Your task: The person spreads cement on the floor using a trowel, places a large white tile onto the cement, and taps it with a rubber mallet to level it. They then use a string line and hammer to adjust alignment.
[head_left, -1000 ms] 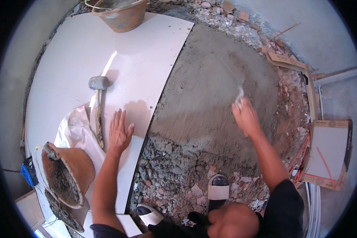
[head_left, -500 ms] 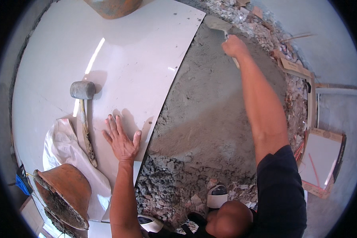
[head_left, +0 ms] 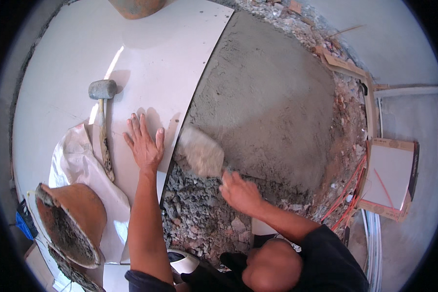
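Observation:
My right hand [head_left: 241, 193] grips a trowel [head_left: 203, 152] whose blade, slightly blurred, lies at the near left part of the grey mortar bed [head_left: 272, 102], close to the tile edge. With fingers spread, my left hand [head_left: 146, 146] rests flat on the large glossy white tile floor [head_left: 155, 63]. Left of that hand, a rubber mallet [head_left: 102, 89] lies on the tiles, its mortar-stained handle toward me. A crumpled white sack [head_left: 78, 151] is spread beneath the handle's end.
A tilted, mortar-crusted orange-brown bucket [head_left: 85, 219] stands at the near left; another bucket [head_left: 137, 7] is at the far edge. Rubble [head_left: 345, 121] borders the mortar on the right. Beyond are a boxed tile [head_left: 387, 175], red straps [head_left: 348, 194] and white pipes [head_left: 372, 248].
My right hand has drawn the trowel from the far end of the mortar back toward me and to the left. The left hand stays flat on the tile while the view shifts slightly.

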A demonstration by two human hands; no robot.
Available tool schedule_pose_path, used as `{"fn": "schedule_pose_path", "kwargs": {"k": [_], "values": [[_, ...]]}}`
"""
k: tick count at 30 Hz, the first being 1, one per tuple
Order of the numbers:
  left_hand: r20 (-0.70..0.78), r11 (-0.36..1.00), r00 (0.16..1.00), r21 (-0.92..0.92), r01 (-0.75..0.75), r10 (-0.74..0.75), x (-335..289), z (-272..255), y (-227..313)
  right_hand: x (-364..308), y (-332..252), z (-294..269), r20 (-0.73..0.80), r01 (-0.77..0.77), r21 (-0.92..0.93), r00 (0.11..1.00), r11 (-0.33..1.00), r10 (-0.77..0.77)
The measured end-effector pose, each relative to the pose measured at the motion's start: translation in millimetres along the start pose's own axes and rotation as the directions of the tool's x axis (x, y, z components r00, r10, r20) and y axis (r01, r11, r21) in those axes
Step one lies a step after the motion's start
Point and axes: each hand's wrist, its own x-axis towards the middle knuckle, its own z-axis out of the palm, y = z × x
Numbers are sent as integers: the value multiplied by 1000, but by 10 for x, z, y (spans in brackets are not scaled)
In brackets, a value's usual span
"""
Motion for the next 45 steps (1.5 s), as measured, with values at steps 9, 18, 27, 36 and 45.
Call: {"fn": "schedule_pose_path", "kwargs": {"k": [9, 18, 27, 36, 45], "values": [[137, 965, 970, -198, -173, 202, -665, -462, -583, -1404, 951, -73, 4, -29, 410, 1000, 912, 30], [535, 955, 827, 116, -274, 173, -836, -1491, -499, -1936, 1858, -303, -479, -101, 472, 804, 876, 351], [468, 940, 864, 342, 16, -185, -624, -2241, 8, -1207, 2148, -830, -114, -159, 782, 914, 603, 390], [116, 975, 981, -138, 172, -156, 812, -2210, 161, -667, 1667, -1516, -169, 34, 847, 963, 531, 208], [192, 59, 901, -971, 232, -389, 3148, -1199, 922, -1951, 2227, 86, -272, -764, 398, 431, 509, 860]]}}
